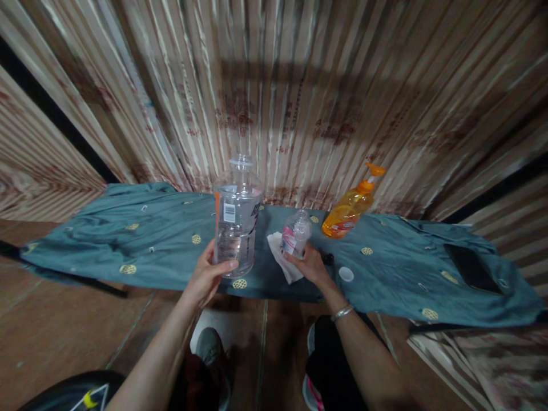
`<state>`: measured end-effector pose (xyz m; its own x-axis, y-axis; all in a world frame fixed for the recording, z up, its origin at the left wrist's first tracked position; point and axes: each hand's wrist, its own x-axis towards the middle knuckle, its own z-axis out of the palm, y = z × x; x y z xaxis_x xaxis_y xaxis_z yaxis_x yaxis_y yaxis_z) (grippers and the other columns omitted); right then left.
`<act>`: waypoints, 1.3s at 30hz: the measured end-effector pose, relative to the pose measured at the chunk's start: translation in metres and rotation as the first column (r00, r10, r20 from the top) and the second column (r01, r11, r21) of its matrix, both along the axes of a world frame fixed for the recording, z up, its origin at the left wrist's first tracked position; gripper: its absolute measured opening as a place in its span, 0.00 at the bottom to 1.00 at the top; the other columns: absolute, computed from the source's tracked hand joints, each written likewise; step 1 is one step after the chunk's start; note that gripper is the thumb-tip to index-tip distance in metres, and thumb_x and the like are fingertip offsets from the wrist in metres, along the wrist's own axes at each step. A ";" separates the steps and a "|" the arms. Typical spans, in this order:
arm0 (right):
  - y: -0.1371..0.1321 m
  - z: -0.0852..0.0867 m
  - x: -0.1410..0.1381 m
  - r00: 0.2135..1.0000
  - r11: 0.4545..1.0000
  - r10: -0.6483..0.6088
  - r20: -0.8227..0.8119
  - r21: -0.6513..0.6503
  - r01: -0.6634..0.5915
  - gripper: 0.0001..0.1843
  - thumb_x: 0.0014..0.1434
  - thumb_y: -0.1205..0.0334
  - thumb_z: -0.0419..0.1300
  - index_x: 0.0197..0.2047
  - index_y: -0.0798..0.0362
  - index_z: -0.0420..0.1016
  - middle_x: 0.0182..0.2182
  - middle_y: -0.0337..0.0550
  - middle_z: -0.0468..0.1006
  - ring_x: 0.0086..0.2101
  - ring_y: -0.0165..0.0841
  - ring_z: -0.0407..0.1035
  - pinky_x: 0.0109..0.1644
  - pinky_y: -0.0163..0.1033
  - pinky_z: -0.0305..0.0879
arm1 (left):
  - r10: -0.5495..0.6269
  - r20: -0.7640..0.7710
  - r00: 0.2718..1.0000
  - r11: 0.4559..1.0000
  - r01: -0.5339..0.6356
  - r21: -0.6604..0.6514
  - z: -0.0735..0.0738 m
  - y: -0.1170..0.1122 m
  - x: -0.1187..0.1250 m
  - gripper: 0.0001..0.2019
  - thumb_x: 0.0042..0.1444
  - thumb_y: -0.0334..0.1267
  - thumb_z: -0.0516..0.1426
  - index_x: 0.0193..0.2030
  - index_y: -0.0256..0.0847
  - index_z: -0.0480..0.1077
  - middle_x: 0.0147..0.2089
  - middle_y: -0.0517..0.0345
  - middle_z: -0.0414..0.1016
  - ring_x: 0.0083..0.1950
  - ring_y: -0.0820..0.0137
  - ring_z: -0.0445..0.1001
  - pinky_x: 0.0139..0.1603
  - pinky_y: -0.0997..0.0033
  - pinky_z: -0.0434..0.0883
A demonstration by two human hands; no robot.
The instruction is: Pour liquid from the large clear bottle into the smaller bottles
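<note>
My left hand [210, 269] is wrapped round the lower part of a large clear plastic bottle [238, 228], which stands upright with its mouth uncapped. My right hand [309, 264] grips a small clear plastic bottle [298, 229] with a pink and white label near its base. Under and beside the small bottle lies a folded white tissue [287, 268]. A white bottle cap [346, 274] rests on the cloth to the right of my right hand. Close to that wrist is a small black object [328, 259], too dark to make out.
A pump bottle of orange liquid [347, 210] stands behind and right of the small bottle. Toward the right end lies a black phone [471, 267]. A green patterned cloth [166, 240] covers the narrow table, backed by a striped curtain [274, 103].
</note>
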<state>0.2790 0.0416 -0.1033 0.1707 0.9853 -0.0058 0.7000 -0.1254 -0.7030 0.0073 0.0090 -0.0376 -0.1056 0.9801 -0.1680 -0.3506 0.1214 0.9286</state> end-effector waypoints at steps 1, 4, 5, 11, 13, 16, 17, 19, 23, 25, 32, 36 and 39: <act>0.000 0.000 0.000 1.000 1.000 0.000 -0.001 0.002 0.000 0.25 0.58 0.53 0.75 0.56 0.53 0.80 0.47 0.52 0.89 0.48 0.49 0.84 0.51 0.45 0.76 | 0.011 -0.005 1.000 1.000 -0.011 0.001 -0.001 0.000 -0.001 0.41 0.20 0.40 0.80 0.49 0.42 0.79 0.44 0.54 0.87 0.45 0.56 0.85 0.54 0.55 0.80; 0.000 0.000 -0.001 1.000 1.000 0.001 -0.009 0.004 -0.001 0.25 0.58 0.52 0.74 0.56 0.53 0.80 0.47 0.53 0.89 0.48 0.50 0.85 0.50 0.46 0.77 | 0.049 -0.026 0.998 0.999 -0.048 0.008 -0.003 0.001 -0.004 0.42 0.19 0.41 0.81 0.48 0.42 0.77 0.44 0.57 0.85 0.45 0.59 0.83 0.55 0.56 0.79; 0.001 0.000 -0.001 1.000 1.000 -0.001 -0.010 0.005 0.001 0.25 0.58 0.52 0.74 0.55 0.53 0.80 0.47 0.53 0.89 0.48 0.50 0.85 0.50 0.46 0.77 | 0.059 -0.034 0.998 0.998 -0.058 0.011 -0.003 0.001 -0.005 0.42 0.19 0.41 0.81 0.48 0.42 0.76 0.43 0.57 0.85 0.44 0.60 0.83 0.54 0.57 0.79; 0.001 -0.002 -0.001 1.000 1.000 -0.003 -0.015 0.027 0.003 0.23 0.56 0.51 0.74 0.52 0.51 0.81 0.46 0.52 0.89 0.47 0.49 0.84 0.51 0.47 0.78 | 0.086 -0.042 0.995 0.995 -0.084 0.051 0.004 0.002 -0.008 0.39 0.19 0.39 0.80 0.44 0.41 0.75 0.39 0.59 0.84 0.40 0.62 0.82 0.48 0.61 0.78; 0.001 -0.002 -0.001 1.000 1.000 -0.008 -0.024 0.023 0.009 0.23 0.57 0.51 0.74 0.53 0.51 0.81 0.46 0.51 0.89 0.47 0.49 0.84 0.51 0.47 0.78 | 0.090 -0.020 0.996 0.994 -0.089 0.058 0.006 0.001 -0.008 0.38 0.21 0.40 0.79 0.45 0.42 0.75 0.40 0.59 0.85 0.40 0.61 0.83 0.47 0.61 0.79; 0.001 -0.002 -0.003 0.999 1.000 -0.023 -0.038 0.013 0.024 0.23 0.57 0.50 0.73 0.53 0.51 0.81 0.45 0.50 0.90 0.46 0.49 0.85 0.50 0.47 0.78 | 0.105 0.021 0.994 0.992 -0.106 0.064 0.006 0.002 -0.008 0.36 0.25 0.42 0.78 0.47 0.43 0.77 0.40 0.58 0.86 0.42 0.58 0.84 0.49 0.57 0.81; 0.000 -0.001 -0.004 0.998 0.999 -0.026 -0.049 0.017 0.027 0.23 0.57 0.51 0.74 0.52 0.51 0.81 0.44 0.50 0.90 0.46 0.49 0.85 0.50 0.47 0.78 | 0.108 0.034 0.994 0.992 -0.110 0.065 0.006 0.003 -0.009 0.36 0.27 0.43 0.78 0.48 0.42 0.77 0.40 0.57 0.86 0.42 0.56 0.85 0.50 0.54 0.82; 0.000 0.000 -0.006 0.996 0.999 -0.026 -0.081 0.039 0.029 0.22 0.57 0.51 0.74 0.52 0.50 0.82 0.44 0.50 0.90 0.45 0.49 0.85 0.50 0.46 0.77 | 0.111 0.061 0.992 0.991 -0.115 0.068 0.005 0.005 -0.010 0.35 0.29 0.46 0.78 0.48 0.41 0.78 0.40 0.55 0.86 0.44 0.52 0.86 0.52 0.49 0.82; 0.000 0.005 -0.008 0.992 0.998 -0.025 -0.123 0.061 0.033 0.21 0.56 0.51 0.73 0.51 0.49 0.82 0.44 0.47 0.90 0.46 0.48 0.84 0.50 0.46 0.78 | 0.133 0.120 0.984 0.987 -0.142 0.073 0.007 0.009 -0.012 0.35 0.30 0.50 0.77 0.47 0.41 0.79 0.39 0.53 0.87 0.47 0.49 0.86 0.53 0.48 0.84; 0.000 0.007 -0.008 0.991 0.997 -0.031 -0.130 0.060 0.039 0.20 0.56 0.51 0.73 0.50 0.49 0.82 0.44 0.47 0.90 0.46 0.48 0.84 0.51 0.46 0.78 | 0.149 0.153 0.977 0.985 -0.161 0.068 0.009 0.009 -0.013 0.34 0.30 0.52 0.77 0.46 0.43 0.80 0.40 0.54 0.87 0.46 0.52 0.86 0.52 0.51 0.84; 0.003 0.007 -0.010 0.985 0.998 -0.040 -0.170 0.037 0.047 0.19 0.56 0.51 0.73 0.48 0.51 0.82 0.43 0.50 0.90 0.45 0.47 0.85 0.48 0.44 0.78 | 0.137 0.239 0.961 0.989 -0.146 0.021 0.014 0.002 -0.008 0.33 0.37 0.56 0.76 0.50 0.45 0.80 0.50 0.50 0.88 0.51 0.46 0.85 0.51 0.36 0.86; 0.004 0.004 -0.011 0.980 0.998 -0.019 -0.199 0.056 0.031 0.20 0.56 0.49 0.72 0.48 0.50 0.82 0.44 0.49 0.90 0.44 0.47 0.85 0.51 0.47 0.79 | 0.105 0.246 0.964 0.994 -0.109 0.005 0.016 0.000 -0.008 0.32 0.40 0.51 0.75 0.53 0.43 0.79 0.51 0.46 0.88 0.57 0.43 0.84 0.56 0.30 0.84; 0.004 0.002 -0.009 0.978 0.998 -0.017 -0.209 0.059 0.030 0.20 0.55 0.48 0.71 0.48 0.50 0.82 0.44 0.49 0.90 0.43 0.47 0.85 0.51 0.50 0.79 | 0.080 0.237 0.968 0.997 -0.081 -0.005 0.018 0.000 -0.010 0.31 0.41 0.46 0.73 0.54 0.41 0.79 0.51 0.44 0.88 0.57 0.40 0.84 0.58 0.28 0.82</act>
<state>0.2696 0.0452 -0.1012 0.1957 0.9805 0.0167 0.5347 -0.0924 -0.8400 -0.0031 0.0088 -0.0199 -0.1418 0.9709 -0.1928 -0.5687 0.0795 0.8187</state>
